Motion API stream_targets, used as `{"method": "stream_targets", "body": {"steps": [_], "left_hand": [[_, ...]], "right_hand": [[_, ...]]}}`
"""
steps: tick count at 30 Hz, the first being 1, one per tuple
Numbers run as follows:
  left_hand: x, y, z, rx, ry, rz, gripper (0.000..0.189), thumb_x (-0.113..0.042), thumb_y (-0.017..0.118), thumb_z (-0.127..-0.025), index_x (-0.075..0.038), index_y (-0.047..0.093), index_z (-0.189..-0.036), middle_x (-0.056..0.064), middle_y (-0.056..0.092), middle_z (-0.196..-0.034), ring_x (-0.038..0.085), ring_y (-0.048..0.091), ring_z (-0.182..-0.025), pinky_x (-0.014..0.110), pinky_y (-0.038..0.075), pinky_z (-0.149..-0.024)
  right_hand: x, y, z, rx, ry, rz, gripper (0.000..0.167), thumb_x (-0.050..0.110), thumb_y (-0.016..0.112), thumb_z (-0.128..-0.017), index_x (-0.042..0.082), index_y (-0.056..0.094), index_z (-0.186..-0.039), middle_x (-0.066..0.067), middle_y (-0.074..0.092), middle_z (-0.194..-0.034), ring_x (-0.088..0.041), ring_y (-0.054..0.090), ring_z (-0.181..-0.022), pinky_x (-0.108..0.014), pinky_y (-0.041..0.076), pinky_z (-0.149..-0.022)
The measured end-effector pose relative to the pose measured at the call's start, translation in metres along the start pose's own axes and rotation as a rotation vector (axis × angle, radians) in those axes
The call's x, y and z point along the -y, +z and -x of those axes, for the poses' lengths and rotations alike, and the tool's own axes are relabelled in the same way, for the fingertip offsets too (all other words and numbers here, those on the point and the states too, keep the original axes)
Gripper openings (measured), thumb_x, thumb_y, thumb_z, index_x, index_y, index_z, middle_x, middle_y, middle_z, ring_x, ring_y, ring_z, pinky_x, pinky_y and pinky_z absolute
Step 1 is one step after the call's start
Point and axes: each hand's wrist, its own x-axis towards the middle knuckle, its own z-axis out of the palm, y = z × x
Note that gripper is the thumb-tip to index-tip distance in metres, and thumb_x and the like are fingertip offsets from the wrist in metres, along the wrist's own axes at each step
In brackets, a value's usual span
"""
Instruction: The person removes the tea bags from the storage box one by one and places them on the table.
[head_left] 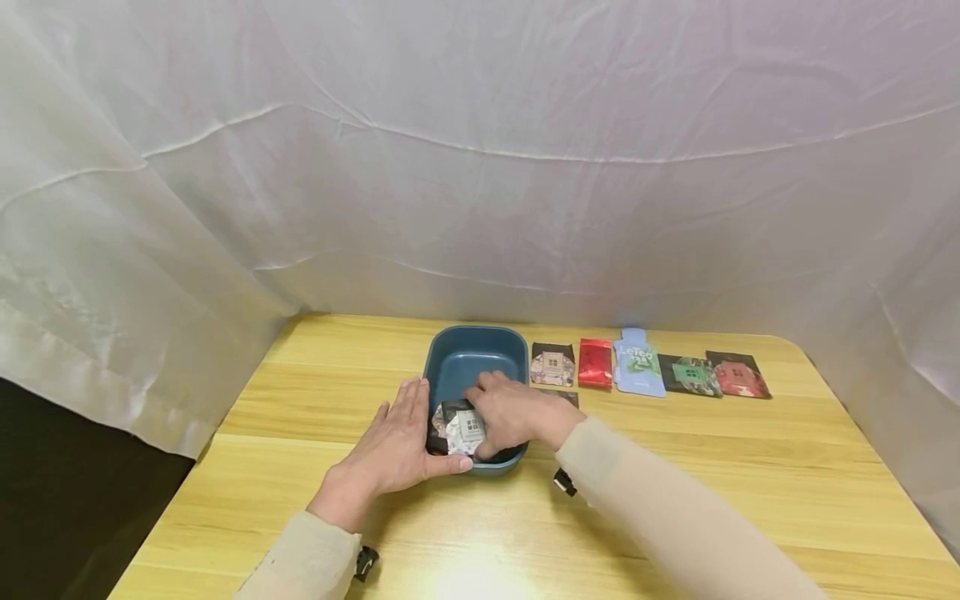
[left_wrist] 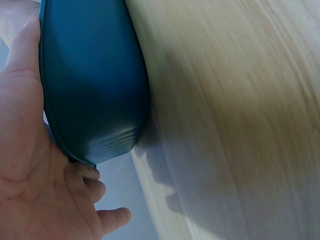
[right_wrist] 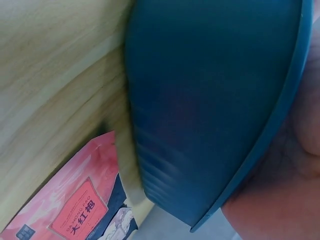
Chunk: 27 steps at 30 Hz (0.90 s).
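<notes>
A dark blue plastic bin stands on the table, with patterned tea packets in its near part. My left hand rests along the bin's left rim, fingers straight and thumb stretched over the near edge. In the left wrist view the palm lies beside the bin's wall. Reaching inside the bin, my right hand has its fingers and thumb around the right side of a black tea packet with a white label. The fingertips are partly hidden. From the right wrist, the bin's side covers what the hand holds.
Right of the bin lies a row of packets: a black-and-pink one, a red one, a light blue one, a black-and-green one and a dark red one. Another packet shows behind my right wrist. A pale curtain hangs behind.
</notes>
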Motion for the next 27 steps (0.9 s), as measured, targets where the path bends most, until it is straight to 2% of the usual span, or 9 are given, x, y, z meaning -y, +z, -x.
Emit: {"method": "stream_targets", "body": {"steps": [8, 12, 15, 22, 27], "left_hand": [[0.0, 0.0, -0.001, -0.01, 0.012, 0.005, 0.137, -0.086, 0.064, -0.082, 0.005, 0.007, -0.167, 0.025, 0.008, -0.175, 0.038, 0.006, -0.164, 0.062, 0.018, -0.13], [0.001, 0.0, -0.001, -0.018, 0.02, 0.005, 0.139, -0.087, 0.064, -0.081, 0.007, 0.009, -0.166, 0.026, 0.01, -0.175, 0.039, 0.008, -0.164, 0.063, 0.02, -0.13], [0.001, 0.0, -0.001, -0.013, 0.014, 0.003, 0.139, -0.088, 0.064, -0.08, 0.006, 0.007, -0.167, 0.025, 0.009, -0.175, 0.038, 0.007, -0.164, 0.062, 0.019, -0.13], [0.0, 0.001, -0.001, -0.009, 0.009, 0.008, 0.138, -0.086, 0.065, -0.081, 0.005, 0.005, -0.167, 0.025, 0.007, -0.175, 0.037, 0.006, -0.164, 0.062, 0.019, -0.13], [0.0, 0.001, -0.001, -0.013, 0.005, 0.013, 0.138, -0.084, 0.067, -0.081, 0.005, 0.005, -0.167, 0.025, 0.007, -0.175, 0.037, 0.006, -0.164, 0.062, 0.019, -0.13]], "right_hand": [[-0.001, 0.001, 0.0, -0.027, 0.059, -0.001, 0.089, 0.053, 0.088, -0.075, 0.009, 0.055, -0.145, -0.008, 0.061, -0.125, -0.023, 0.057, -0.11, -0.041, 0.055, -0.099], [-0.001, 0.002, 0.001, -0.028, 0.059, 0.013, 0.096, 0.053, 0.09, -0.074, 0.007, 0.052, -0.148, -0.009, 0.061, -0.128, -0.023, 0.057, -0.114, -0.041, 0.055, -0.103], [-0.001, 0.002, 0.003, -0.037, 0.056, 0.025, 0.095, 0.053, 0.09, -0.074, 0.005, 0.052, -0.146, -0.008, 0.061, -0.125, -0.021, 0.056, -0.111, -0.038, 0.055, -0.102], [-0.003, -0.007, 0.006, -0.148, 0.041, 0.113, 0.091, 0.061, 0.083, -0.073, 0.004, 0.055, -0.138, -0.007, 0.06, -0.121, -0.021, 0.054, -0.107, -0.037, 0.054, -0.101], [-0.005, -0.017, 0.013, -0.193, 0.047, 0.137, 0.092, 0.064, 0.081, -0.072, 0.004, 0.055, -0.138, -0.007, 0.058, -0.119, -0.022, 0.052, -0.105, -0.039, 0.052, -0.097]]}}
